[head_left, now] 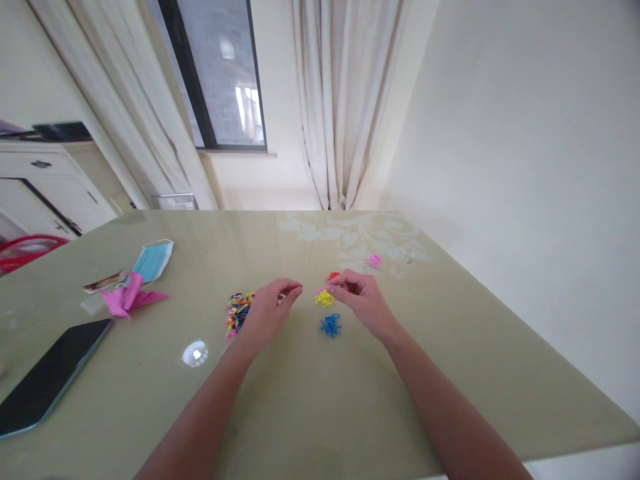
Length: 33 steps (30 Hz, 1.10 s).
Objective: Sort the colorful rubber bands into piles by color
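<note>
My left hand [270,308] hovers over the green table [450,347], its fingers pinched together on something too small to make out. Beside its wrist lies a mixed pile of coloured bands [238,312]. My right hand [361,298] is curled, its fingertips pinched at a small yellow pile [324,299]. A red pile [333,275] peeks out just beyond that hand. A blue pile [330,325] lies below the yellow one. A pink pile [374,261] sits farther back.
On the left lie a dark tablet [47,373], a pink folded paper [127,298], a blue face mask [153,260] and a small packet [104,282]. A white wall runs along the right. Curtains and a window stand behind the table.
</note>
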Each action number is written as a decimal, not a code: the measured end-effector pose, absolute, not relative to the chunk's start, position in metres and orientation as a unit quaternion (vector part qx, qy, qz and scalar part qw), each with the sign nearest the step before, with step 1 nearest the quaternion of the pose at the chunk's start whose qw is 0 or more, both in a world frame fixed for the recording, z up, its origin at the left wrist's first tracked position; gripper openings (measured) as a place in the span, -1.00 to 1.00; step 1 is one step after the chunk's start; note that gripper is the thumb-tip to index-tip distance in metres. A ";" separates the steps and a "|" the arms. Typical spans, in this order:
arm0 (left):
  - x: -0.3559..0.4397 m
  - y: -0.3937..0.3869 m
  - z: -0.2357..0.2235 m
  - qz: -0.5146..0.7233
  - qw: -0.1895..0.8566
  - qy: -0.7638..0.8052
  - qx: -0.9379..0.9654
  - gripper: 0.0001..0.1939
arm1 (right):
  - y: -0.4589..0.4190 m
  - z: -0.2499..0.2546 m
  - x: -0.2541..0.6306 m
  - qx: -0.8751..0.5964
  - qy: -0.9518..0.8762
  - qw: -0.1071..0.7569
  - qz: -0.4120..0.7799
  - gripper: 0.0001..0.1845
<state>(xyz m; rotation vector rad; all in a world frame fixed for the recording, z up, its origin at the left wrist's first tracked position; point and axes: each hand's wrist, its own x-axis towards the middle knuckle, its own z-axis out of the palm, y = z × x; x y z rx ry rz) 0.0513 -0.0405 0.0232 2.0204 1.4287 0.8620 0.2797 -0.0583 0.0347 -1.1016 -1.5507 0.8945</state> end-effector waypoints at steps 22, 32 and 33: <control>0.032 -0.033 0.015 0.103 0.021 0.637 0.764 -0.69 | -0.045 0.046 0.338 -0.580 -0.539 0.548 0.271 -0.77; 0.027 -0.023 0.014 0.292 0.152 0.638 0.696 -0.75 | -0.035 0.024 0.362 -0.730 -0.597 0.269 0.197 -0.82; 0.027 -0.023 0.015 0.309 0.161 0.639 0.686 -0.76 | -0.035 0.025 0.363 -0.736 -0.592 0.267 0.190 -0.84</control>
